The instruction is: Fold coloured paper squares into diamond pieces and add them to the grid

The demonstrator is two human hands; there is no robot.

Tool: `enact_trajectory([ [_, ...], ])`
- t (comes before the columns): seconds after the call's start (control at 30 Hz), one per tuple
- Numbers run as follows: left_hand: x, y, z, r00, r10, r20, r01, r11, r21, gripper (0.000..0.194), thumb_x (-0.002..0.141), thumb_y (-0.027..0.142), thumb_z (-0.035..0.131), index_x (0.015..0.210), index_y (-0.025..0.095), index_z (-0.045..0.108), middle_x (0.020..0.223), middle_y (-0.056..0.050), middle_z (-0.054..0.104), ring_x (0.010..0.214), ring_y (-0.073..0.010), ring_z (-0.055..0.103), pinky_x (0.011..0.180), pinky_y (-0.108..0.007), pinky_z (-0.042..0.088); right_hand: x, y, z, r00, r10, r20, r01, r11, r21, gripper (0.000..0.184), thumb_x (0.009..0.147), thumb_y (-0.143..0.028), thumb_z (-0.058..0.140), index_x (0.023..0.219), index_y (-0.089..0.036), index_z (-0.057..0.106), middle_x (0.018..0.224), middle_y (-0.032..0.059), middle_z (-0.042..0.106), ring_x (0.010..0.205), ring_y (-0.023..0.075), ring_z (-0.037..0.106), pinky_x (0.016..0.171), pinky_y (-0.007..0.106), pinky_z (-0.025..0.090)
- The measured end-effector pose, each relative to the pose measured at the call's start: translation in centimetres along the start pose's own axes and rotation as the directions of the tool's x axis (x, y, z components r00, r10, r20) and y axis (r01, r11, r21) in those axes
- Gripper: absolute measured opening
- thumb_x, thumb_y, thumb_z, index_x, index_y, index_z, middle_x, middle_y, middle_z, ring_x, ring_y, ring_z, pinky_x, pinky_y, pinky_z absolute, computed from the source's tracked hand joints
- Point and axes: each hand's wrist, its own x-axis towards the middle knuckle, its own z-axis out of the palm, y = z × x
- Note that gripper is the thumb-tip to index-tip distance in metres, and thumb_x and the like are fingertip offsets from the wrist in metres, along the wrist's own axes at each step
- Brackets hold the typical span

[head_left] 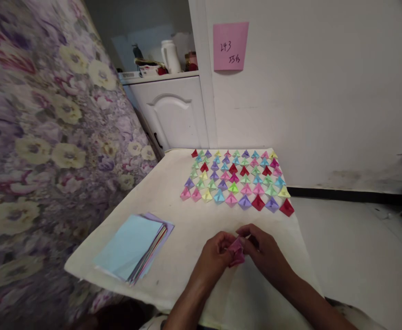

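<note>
Between my hands, above the near part of the table, is a small piece of folded pink paper [236, 253]. My left hand [217, 251] grips it from the left, with thumb and fingers closed on its side. From the right, my right hand [260, 245] pinches its upper right edge, fingers curled. Parts of the paper are hidden behind the fingers. Beyond my hands, rows of small folded paper pieces [234, 187] in red, pink, purple, blue, green and yellow cover the far part of the table. Each has a raised middle.
A stack of coloured paper sheets [132, 245], light blue on top, lies on the left of the cream table [183, 229]. A floral curtain [67, 137] hangs along the left. Behind stand a white cabinet [173, 114] and a wall with a pink note [230, 46].
</note>
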Motion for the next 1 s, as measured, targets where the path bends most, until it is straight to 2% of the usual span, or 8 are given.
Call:
enact_trajectory([
  [0.33, -0.29, 0.09, -0.04, 0.997, 0.016, 0.072, -0.026, 0.99, 0.136, 0.02, 0.07, 0.018, 0.064, 0.088, 0.012, 0.058, 0.083, -0.006, 0.063, 0.068, -0.0133, 0.058, 0.057, -0.022, 0.042, -0.02, 0.11, 0.1, 1.0, -0.006, -0.023, 0.005, 0.998, -0.058, 0.015, 0.08, -0.017, 0.049, 0.092, -0.02, 0.057, 0.084, 0.0012, 0.065, 0.064, 0.013, 0.058, 0.061, 0.026, 0.044],
  [0.5, -0.31, -0.1, -0.06, 0.999, 0.03, 0.031, -0.036, 0.974, 0.224, 0.014, 0.073, 0.023, 0.059, 0.085, 0.013, 0.059, 0.076, -0.003, 0.062, 0.062, -0.0117, 0.055, 0.053, -0.021, 0.04, 0.02, 0.2, 0.09, 1.0, -0.013, -0.025, 0.011, 0.998, -0.058, 0.014, 0.079, -0.016, 0.049, 0.09, -0.02, 0.057, 0.084, 0.0007, 0.064, 0.065, 0.0132, 0.058, 0.061, 0.027, 0.044],
  [0.63, -0.38, 0.04, -0.11, 0.998, 0.054, 0.033, -0.061, 0.96, 0.272, 0.012, 0.074, 0.018, 0.055, 0.084, 0.014, 0.06, 0.074, -0.002, 0.061, 0.063, -0.0117, 0.054, 0.055, -0.02, 0.039, -0.02, 0.17, 0.05, 1.0, -0.013, -0.026, 0.012, 0.999, -0.05, 0.013, 0.08, -0.016, 0.048, 0.089, -0.02, 0.057, 0.083, 0.0012, 0.064, 0.067, 0.0138, 0.058, 0.062, 0.027, 0.044],
  [0.83, -0.49, 0.16, -0.13, 0.992, 0.122, 0.015, -0.118, 0.912, 0.392, 0.019, 0.072, 0.009, 0.047, 0.083, 0.014, 0.062, 0.074, -0.002, 0.061, 0.068, -0.0125, 0.053, 0.06, -0.021, 0.04, -0.16, 0.37, 0.09, 0.999, -0.047, -0.024, 0.046, 0.998, -0.037, 0.013, 0.082, -0.017, 0.047, 0.09, -0.02, 0.057, 0.084, 0.0021, 0.064, 0.071, 0.0148, 0.059, 0.064, 0.027, 0.045],
  [1.0, -0.65, 0.36, 0.0, 0.984, 0.176, -0.025, -0.141, 0.857, 0.496, 0.02, 0.078, 0.016, 0.045, 0.085, 0.016, 0.064, 0.074, -0.001, 0.064, 0.068, -0.0133, 0.055, 0.06, -0.021, 0.039, -0.29, -0.07, 0.06, 0.998, -0.058, -0.017, 0.058, 0.998, 0.033, 0.014, 0.086, -0.021, 0.043, 0.09, -0.018, 0.056, 0.079, 0.0023, 0.062, 0.067, 0.0137, 0.058, 0.061, 0.025, 0.046],
])
